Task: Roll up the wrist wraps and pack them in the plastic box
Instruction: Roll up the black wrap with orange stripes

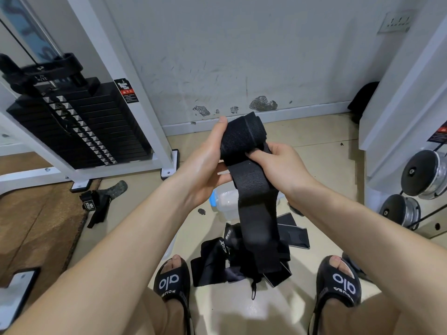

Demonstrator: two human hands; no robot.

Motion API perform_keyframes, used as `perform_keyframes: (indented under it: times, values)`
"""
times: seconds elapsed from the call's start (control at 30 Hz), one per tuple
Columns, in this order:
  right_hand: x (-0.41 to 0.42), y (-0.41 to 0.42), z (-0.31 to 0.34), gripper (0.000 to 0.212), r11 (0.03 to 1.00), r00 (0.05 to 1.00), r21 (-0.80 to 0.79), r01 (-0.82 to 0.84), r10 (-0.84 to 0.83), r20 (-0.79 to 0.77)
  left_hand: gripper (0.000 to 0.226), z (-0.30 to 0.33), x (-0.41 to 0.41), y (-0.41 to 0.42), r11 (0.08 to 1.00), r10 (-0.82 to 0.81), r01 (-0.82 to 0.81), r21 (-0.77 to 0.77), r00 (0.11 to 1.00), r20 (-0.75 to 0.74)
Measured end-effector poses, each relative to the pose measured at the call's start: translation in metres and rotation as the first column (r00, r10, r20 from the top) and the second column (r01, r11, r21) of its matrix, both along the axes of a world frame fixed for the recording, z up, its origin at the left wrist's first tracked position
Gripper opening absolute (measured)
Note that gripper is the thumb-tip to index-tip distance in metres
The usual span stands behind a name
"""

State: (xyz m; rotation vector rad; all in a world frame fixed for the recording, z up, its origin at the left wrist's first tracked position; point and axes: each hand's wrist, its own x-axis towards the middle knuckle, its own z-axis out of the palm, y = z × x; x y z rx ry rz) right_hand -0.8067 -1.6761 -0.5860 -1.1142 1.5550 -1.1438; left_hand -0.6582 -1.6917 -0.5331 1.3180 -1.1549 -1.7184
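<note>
At the left of the frame a black hook-type lifting strap (96,206) lies on the floor beside the foot of the white weight-stack machine (79,122); it is well apart from the work.

Centre left, the left hand (205,170) supports the black elastic wrist wrap (242,141). Its thumb lies along the left end of the rolled part; the fingers are hidden behind the fabric. Grip state: grasping the roll.

Centre, the unrolled tail of the wrap hangs down from the roll toward a heap of loose black wraps (242,255) on the floor between the feet. Behind the tail, the clear plastic box with a blue latch (225,201) stands on the floor, mostly hidden.

Centre right, the right hand (278,163) pinches the wrap just below the roll, thumb on the fabric. Grip state: grasping the wrap.

Likely faults:
- Slack between roll and right hand would give a loose, telescoping roll, which may not fit the box.
- The hanging tail may twist or drag heap items upward if its hook-and-loop patch catches them.
- Releasing either grip before the closure is pressed down would let the elastic unwind.
</note>
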Motion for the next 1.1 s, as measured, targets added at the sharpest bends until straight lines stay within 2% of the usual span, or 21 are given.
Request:
perform_keyframes:
  times: [0.13,0.37,0.53,0.6,0.7,0.87,0.93,1.03,1.1]
  values:
    - [-0.002,-0.005,0.0,0.039,0.999,1.0,0.049,0.011,-0.011,-0.003,0.048,-0.003,-0.002,0.0,0.997,-0.055,0.056,-0.06,0.998,0.027]
    - [-0.004,-0.002,-0.002,0.035,0.996,0.984,0.088,-0.025,0.009,0.177,0.052,-0.018,-0.001,-0.011,0.98,0.035,-0.031,-0.198,0.999,0.015]
    - [0.001,0.005,0.006,0.055,0.991,0.973,0.077,-0.109,0.091,0.21,0.054,-0.02,0.005,-0.016,0.981,0.074,-0.066,-0.182,0.997,0.039]
    - [0.0,0.009,0.007,0.051,0.982,0.972,0.065,-0.176,0.163,0.169,0.056,-0.019,0.007,-0.019,0.977,0.125,-0.114,-0.182,0.991,0.054]
    - [-0.002,0.013,0.008,0.032,0.978,0.974,0.04,-0.206,0.201,0.101,0.05,-0.019,0.007,-0.021,0.97,0.148,-0.127,-0.209,0.985,0.084]
    - [-0.004,0.008,0.005,0.034,0.988,0.987,0.058,-0.145,0.141,0.08,0.051,-0.023,0.005,-0.021,0.972,0.119,-0.093,-0.217,0.987,0.11]
    - [-0.005,0.01,0.008,0.034,0.979,0.972,0.076,-0.19,0.176,0.158,0.054,-0.023,0.006,-0.023,0.968,0.128,-0.099,-0.229,0.985,0.116]
    - [-0.01,0.01,0.018,0.057,0.956,0.928,0.079,-0.282,0.25,0.277,0.069,-0.021,0.009,-0.027,0.953,0.18,-0.135,-0.271,0.973,0.145]
    - [-0.012,0.01,0.023,0.062,0.959,0.917,0.057,-0.279,0.248,0.313,0.084,-0.02,0.01,-0.028,0.949,0.19,-0.135,-0.286,0.966,0.176]
